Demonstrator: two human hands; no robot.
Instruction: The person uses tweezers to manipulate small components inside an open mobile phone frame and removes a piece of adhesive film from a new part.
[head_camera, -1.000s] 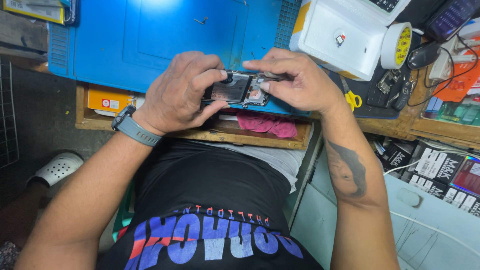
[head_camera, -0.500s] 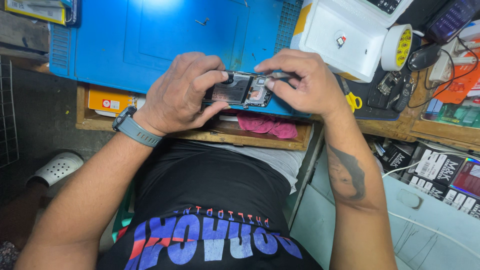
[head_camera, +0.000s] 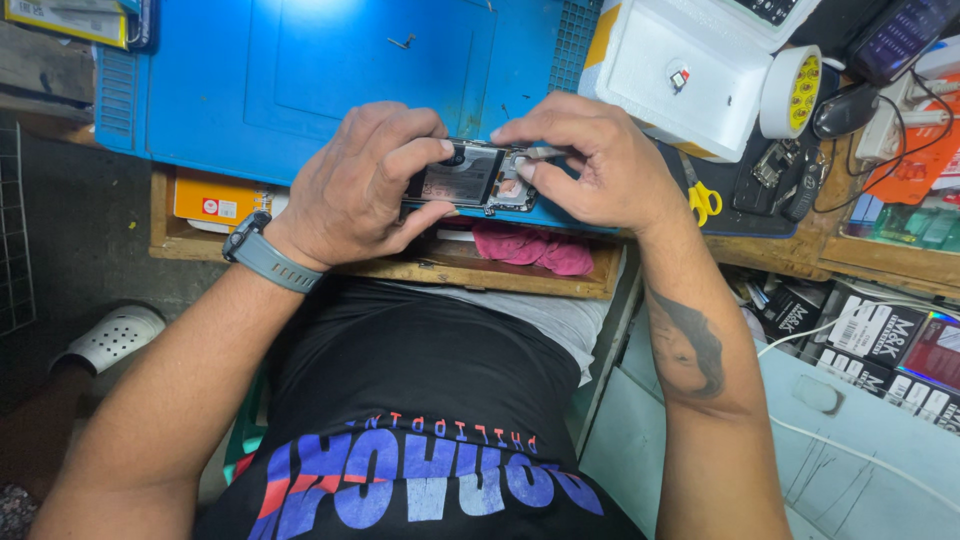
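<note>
Under counter, left: flat orange-yellow package (head_camera: 208, 200)
Lower right: black-and-white printed boxes (head_camera: 880, 335)
Top right: dark screen (head_camera: 900, 35)

Your opened phone (head_camera: 478, 178), back cover off, shows glossy dark battery film and bare metal shielding. The slim metal tool (head_camera: 545, 152) in your right hand (head_camera: 590, 165) has a dull silver finish. Your blue rubbery work mat (head_camera: 300, 70) looks matt and scuffed. The wooden bench edge (head_camera: 450, 268) is rough and worn. The pink cloth rag (head_camera: 535, 248) is soft and crumpled. The white foam box (head_camera: 680, 90) has a grainy matt surface. Your left wrist carries a grey matt plastic watch (head_camera: 262, 252).
</note>
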